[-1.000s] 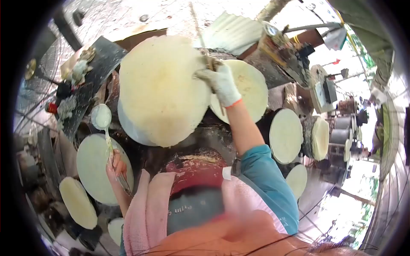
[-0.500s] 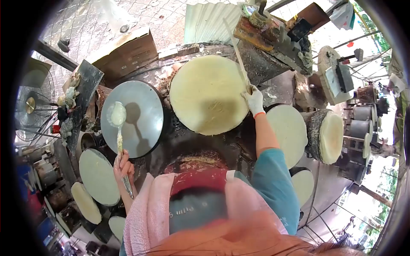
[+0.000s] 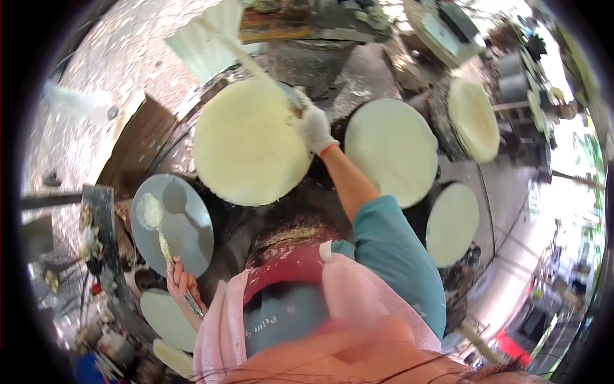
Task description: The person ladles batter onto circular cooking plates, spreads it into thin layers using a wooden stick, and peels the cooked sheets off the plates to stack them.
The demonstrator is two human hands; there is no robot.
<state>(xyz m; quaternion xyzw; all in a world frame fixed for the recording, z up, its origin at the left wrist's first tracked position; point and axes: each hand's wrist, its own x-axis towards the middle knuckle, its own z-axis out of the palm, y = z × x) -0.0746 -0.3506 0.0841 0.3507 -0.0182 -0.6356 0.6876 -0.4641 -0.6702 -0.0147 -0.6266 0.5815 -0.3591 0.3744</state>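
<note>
My bare left hand [image 3: 183,285] is closed round the handle of a long ladle [image 3: 153,214]. Pale batter fills the ladle's bowl, which is over a bare grey round griddle [image 3: 188,237] and casts a shadow on it. My right hand [image 3: 314,128], in a white glove with an orange cuff, grips a long thin pale stick [image 3: 246,61]. That hand is at the right edge of a large round yellowish pancake [image 3: 252,144], and the stick slants away up and left past its far edge. Motion blur hides whether the stick touches the pancake.
More round griddles covered with pale batter sheets stand right [image 3: 391,153], lower right [image 3: 453,224] and lower left [image 3: 167,320]. A raised drum with a pale top [image 3: 473,120] is farther right. A cardboard box [image 3: 137,144] stands at the left, beside a soot-dark board [image 3: 99,224].
The head view has turned right, so the scene has shifted and rotated. My right hand, with the stick, is now farther over the pancake's right edge. My left hand still holds the ladle above the grey griddle.
</note>
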